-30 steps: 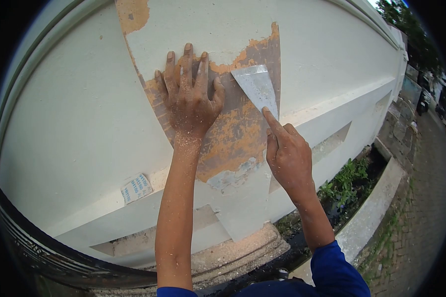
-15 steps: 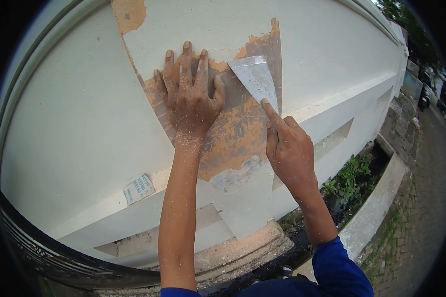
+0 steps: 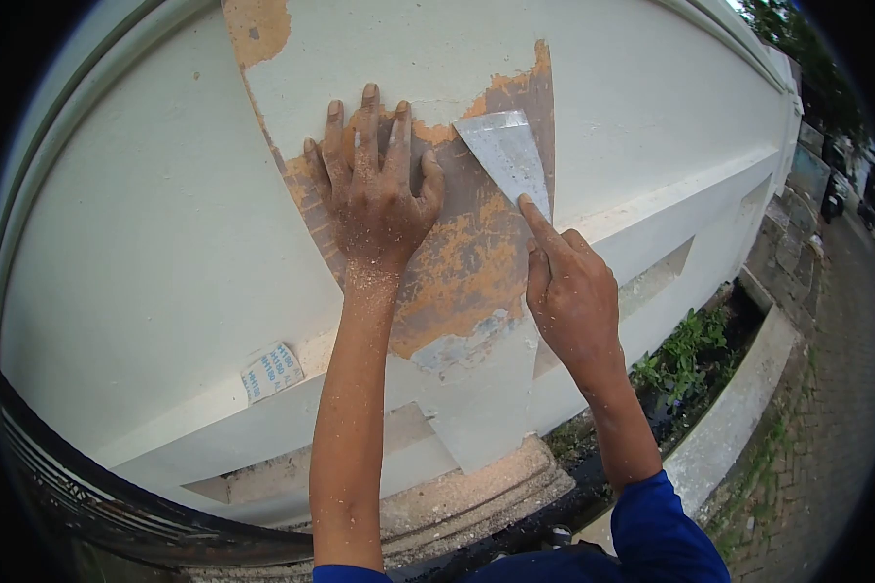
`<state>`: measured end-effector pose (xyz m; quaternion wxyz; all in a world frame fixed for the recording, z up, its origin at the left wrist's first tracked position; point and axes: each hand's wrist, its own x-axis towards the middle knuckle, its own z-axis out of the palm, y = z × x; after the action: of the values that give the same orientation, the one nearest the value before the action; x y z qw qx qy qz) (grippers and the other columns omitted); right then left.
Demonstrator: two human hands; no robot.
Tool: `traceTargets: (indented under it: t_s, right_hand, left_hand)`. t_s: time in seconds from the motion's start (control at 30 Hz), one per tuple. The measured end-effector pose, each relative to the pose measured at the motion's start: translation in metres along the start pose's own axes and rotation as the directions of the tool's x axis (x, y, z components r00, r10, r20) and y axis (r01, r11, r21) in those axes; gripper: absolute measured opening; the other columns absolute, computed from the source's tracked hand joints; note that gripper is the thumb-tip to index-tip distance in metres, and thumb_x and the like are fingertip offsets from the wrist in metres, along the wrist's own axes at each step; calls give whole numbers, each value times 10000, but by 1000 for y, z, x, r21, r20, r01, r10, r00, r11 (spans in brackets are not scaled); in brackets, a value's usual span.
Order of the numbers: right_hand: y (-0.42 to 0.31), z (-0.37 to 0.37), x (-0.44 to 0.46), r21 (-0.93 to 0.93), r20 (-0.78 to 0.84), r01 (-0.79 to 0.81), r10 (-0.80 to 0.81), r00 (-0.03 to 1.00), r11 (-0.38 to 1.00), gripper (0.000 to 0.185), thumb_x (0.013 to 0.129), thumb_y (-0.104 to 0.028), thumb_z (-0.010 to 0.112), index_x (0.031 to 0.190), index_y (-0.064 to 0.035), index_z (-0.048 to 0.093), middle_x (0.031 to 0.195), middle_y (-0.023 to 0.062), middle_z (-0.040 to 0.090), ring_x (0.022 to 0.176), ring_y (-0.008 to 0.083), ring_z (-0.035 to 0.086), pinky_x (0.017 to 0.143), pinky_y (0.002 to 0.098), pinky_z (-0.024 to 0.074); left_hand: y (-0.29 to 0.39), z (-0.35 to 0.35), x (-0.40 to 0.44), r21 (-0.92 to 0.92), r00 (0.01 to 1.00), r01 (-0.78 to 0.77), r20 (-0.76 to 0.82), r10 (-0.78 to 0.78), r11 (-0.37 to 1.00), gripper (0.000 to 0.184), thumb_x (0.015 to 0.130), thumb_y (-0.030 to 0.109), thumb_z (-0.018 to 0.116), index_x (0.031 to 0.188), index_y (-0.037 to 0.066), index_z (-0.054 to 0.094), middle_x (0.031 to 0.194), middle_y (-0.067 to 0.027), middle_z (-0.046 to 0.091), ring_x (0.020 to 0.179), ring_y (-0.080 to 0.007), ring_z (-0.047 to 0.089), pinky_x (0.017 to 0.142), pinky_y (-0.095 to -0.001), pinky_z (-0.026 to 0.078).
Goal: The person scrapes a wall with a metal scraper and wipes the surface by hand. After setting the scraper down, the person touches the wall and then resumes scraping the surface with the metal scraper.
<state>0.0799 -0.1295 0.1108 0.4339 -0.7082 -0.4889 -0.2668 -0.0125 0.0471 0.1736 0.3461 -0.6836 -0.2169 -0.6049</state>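
My left hand (image 3: 377, 199) lies flat with fingers spread on a stripped patch (image 3: 466, 257) of the wall, where brown and orange layers show under the paint. Flecks of dust cover the back of that hand and the wrist. To its right, my right hand (image 3: 575, 296) grips a paint scraper (image 3: 508, 155), the index finger stretched along the metal blade. The handle is hidden inside the fist. The blade's wide edge points up, over the upper right part of the stripped patch, near the ragged border of the pale paint.
A piece of sandpaper (image 3: 272, 373) with blue print on its back rests on the wall's ledge at lower left. Below on the right run a ditch with green plants (image 3: 685, 355) and a concrete curb (image 3: 738, 418). A paved lane (image 3: 845, 389) lies beyond.
The scraper and my right hand have shifted very slightly right in the picture. My left hand stays pressed on the same spot of the wall.
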Motion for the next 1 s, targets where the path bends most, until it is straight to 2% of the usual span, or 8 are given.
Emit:
traceTargets:
  t_s: [0.3, 0.4, 0.6, 0.7, 0.8, 0.9, 1.0]
  right_hand:
    - [-1, -1, 9, 17, -60, 48, -47, 997, 999, 457, 893, -74, 590, 1348, -89, 544, 673, 103, 552, 483, 169, 551, 424, 321, 450]
    - [4, -2, -8, 10, 44, -15, 15, 999, 1000, 458, 892, -70, 586, 1347, -87, 542, 707, 114, 576, 502, 173, 574, 434, 324, 467]
    - [-6, -3, 10, -25, -18, 13, -13, 1000, 1000, 457, 893, -88, 584, 1348, -116, 547, 764, 140, 611, 514, 189, 596, 446, 329, 487]
    - [-1, -4, -8, -53, 63, -6, 9, 998, 999, 472, 887, -85, 590, 1354, -125, 541, 771, 146, 609, 515, 200, 600, 446, 331, 488]
    - [-4, -2, 3, -47, 59, -11, 14, 998, 999, 480, 889, -85, 589, 1363, -121, 530, 791, 153, 617, 528, 206, 614, 447, 332, 490]
    - [-9, -3, 9, -2, -11, 22, -22, 1000, 1000, 477, 891, -84, 588, 1363, -115, 530, 768, 142, 600, 516, 207, 603, 449, 331, 488]
    - [-4, -3, -8, -20, 57, 18, -17, 998, 1000, 479, 888, -80, 593, 1361, -110, 530, 793, 158, 612, 522, 212, 612, 448, 338, 490]
  left_hand:
    - [1, 0, 0, 1, 1000, 2, 7, -2, 1000, 457, 783, 306, 599, 1223, 196, 653, 1449, -15, 471, 1390, -279, 322, 1169, -499, 162]
    - [1, -2, -2, 5, 1000, 6, 25, -6, 1000, 452, 789, 310, 597, 1222, 195, 654, 1448, -13, 472, 1393, -277, 320, 1172, -496, 155]
    - [2, -1, 0, -6, 1000, 11, 10, -11, 1000, 442, 799, 313, 592, 1222, 198, 654, 1448, -11, 473, 1395, -277, 317, 1177, -490, 140]
    - [2, -3, -1, 0, 1000, 14, 22, -14, 1000, 440, 800, 314, 591, 1220, 199, 656, 1449, -11, 472, 1394, -274, 320, 1178, -487, 136]
    - [-1, 0, -1, -15, 1000, 5, 11, -5, 1000, 433, 799, 316, 590, 1205, 183, 662, 1448, -29, 469, 1405, -281, 296, 1179, -507, 113]
    - [0, 1, -1, -35, 1000, 4, 14, -4, 999, 433, 795, 315, 592, 1198, 173, 665, 1450, -36, 464, 1411, -287, 285, 1180, -518, 104]
    - [0, 0, -2, -39, 1000, 7, 23, -6, 999, 437, 793, 317, 597, 1200, 172, 664, 1452, -35, 464, 1411, -287, 286, 1179, -519, 107]
